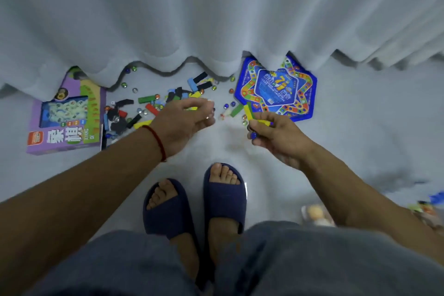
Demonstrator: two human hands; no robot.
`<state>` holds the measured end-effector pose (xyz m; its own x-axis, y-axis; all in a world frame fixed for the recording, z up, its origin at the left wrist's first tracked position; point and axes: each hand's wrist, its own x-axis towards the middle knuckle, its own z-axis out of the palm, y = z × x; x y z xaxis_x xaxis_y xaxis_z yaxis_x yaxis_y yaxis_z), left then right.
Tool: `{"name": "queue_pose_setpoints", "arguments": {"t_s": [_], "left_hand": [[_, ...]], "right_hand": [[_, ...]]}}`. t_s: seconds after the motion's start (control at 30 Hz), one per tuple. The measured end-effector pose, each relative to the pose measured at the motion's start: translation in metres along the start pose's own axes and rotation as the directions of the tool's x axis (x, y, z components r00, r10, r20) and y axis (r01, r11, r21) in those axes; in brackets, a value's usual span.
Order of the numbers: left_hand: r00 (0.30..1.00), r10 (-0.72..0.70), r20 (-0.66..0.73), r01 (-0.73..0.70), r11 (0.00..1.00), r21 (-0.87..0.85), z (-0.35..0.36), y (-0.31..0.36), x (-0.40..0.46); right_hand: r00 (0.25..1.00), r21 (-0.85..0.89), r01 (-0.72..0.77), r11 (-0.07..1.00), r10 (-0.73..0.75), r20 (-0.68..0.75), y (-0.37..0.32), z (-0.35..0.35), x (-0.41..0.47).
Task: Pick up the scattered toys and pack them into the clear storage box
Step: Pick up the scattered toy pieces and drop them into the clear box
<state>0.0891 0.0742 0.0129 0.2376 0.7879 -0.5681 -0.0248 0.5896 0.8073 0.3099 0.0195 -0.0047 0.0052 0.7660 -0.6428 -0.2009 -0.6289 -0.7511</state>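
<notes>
A pale curtain (216,12) hangs to the grey floor (360,132). Both arms reach forward and down. The left hand (182,120) hovers over scattered blocks (146,99) and marbles (135,90), its grip loosely curled; whether it holds anything is unclear. The right hand (276,134) grips yellow blocks (249,113) and a blue marble (253,136). The storage box is out of view.
</notes>
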Motion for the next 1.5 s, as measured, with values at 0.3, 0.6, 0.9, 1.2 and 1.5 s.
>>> {"name": "queue_pose_setpoints", "arguments": {"t_s": [0.3,0.6,0.9,1.2,1.5], "left_hand": [[0.793,-0.261,0.551,-0.059,0.867,0.495,0.225,0.113,-0.105],[0.708,-0.457,0.539,-0.216,0.586,0.781,0.333,0.08,-0.156],[0.979,-0.124,0.164,-0.048,0.636,0.77,0.102,0.126,-0.082],[0.976,-0.064,-0.207,0.199,0.639,0.743,-0.073,0.0,-0.021],[0.972,0.206,-0.116,0.008,0.461,0.887,-0.068,-0.147,0.057]], "right_hand": [[0.94,0.313,0.227,0.922,-0.124,-0.318,-0.019,-0.147,-0.239],[0.676,0.215,0.016,0.977,0.148,-0.722,0.061,-0.215,-0.31],[0.84,-0.132,0.117,0.984,-0.169,-0.516,0.005,-0.12,-0.214],[0.995,-0.791,-0.071,0.608,-0.017,-0.102,0.011,0.002,0.008],[0.905,-0.996,-0.047,0.079,-0.418,-0.075,0.071,0.014,0.149]]}}
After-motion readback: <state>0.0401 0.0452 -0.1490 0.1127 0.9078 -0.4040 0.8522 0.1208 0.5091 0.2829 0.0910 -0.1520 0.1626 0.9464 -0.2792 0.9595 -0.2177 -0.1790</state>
